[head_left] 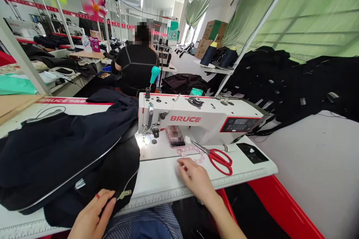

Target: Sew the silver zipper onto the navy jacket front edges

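A dark navy garment (pixel 70 145) with a long zipper lies over the left part of the white sewing table. My left hand (pixel 97 211), a red ring on one finger, pinches the garment's edge beside a metal zipper pull (pixel 125 194). My right hand (pixel 195 177) hovers over the table front, fingers loosely curled and apart, holding nothing. Just beyond it lie a pink bead bracelet (pixel 193 153) and red-handled scissors (pixel 220 160). The white sewing machine (pixel 185 114) stands behind them, its needle area lit at the garment's right edge.
A phone-like object (pixel 175 136) lies under the machine arm. A small black tray (pixel 252 153) is set in the table's right end. Black garments (pixel 303 82) are piled at the right. A person (pixel 137 59) in black sits ahead, back turned. Thread cones (pixel 209 54) stand behind the machine.
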The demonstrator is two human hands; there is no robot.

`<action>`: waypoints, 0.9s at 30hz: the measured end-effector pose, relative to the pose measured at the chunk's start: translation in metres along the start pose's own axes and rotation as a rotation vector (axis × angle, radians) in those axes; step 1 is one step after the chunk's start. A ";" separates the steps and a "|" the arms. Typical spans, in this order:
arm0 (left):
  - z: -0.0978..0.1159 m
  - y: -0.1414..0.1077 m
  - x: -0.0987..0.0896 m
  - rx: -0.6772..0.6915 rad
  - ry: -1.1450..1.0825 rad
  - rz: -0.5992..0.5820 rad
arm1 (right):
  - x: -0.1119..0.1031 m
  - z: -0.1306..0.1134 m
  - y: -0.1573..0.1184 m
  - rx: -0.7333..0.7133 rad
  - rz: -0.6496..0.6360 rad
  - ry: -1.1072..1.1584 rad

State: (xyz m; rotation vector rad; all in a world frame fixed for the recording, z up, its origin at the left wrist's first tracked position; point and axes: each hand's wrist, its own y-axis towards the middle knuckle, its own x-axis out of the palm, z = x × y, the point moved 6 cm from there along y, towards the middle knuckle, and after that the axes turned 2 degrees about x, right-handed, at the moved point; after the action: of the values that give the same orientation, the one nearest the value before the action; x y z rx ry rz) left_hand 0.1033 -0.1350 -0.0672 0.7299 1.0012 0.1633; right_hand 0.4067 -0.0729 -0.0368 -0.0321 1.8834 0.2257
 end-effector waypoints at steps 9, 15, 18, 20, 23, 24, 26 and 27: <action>-0.009 -0.005 0.005 0.016 -0.087 0.009 | 0.020 0.017 0.047 0.148 0.367 -0.117; -0.003 -0.006 0.009 0.015 -0.058 0.033 | 0.035 0.027 0.048 0.132 0.432 -0.148; -0.002 -0.005 0.008 0.034 -0.038 0.055 | 0.032 0.027 0.050 0.094 0.444 -0.137; -0.002 -0.004 0.007 0.046 -0.034 0.045 | 0.027 0.020 0.046 0.069 0.471 -0.124; -0.002 0.000 0.004 0.072 -0.078 0.000 | 0.028 -0.016 0.026 -0.040 0.495 -0.081; -0.002 0.002 0.002 0.082 -0.103 -0.008 | 0.033 -0.036 0.016 -0.119 0.481 -0.059; 0.000 0.003 -0.001 0.100 -0.147 -0.003 | 0.052 -0.084 -0.006 -0.337 0.418 -0.010; 0.001 0.002 -0.002 0.104 -0.166 0.008 | 0.061 -0.110 -0.019 -0.494 0.389 0.011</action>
State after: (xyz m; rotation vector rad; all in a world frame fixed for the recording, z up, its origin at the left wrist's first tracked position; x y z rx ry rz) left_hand 0.1038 -0.1352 -0.0645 0.8284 0.8535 0.0567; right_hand 0.2867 -0.1044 -0.0642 -0.0022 1.7902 0.9543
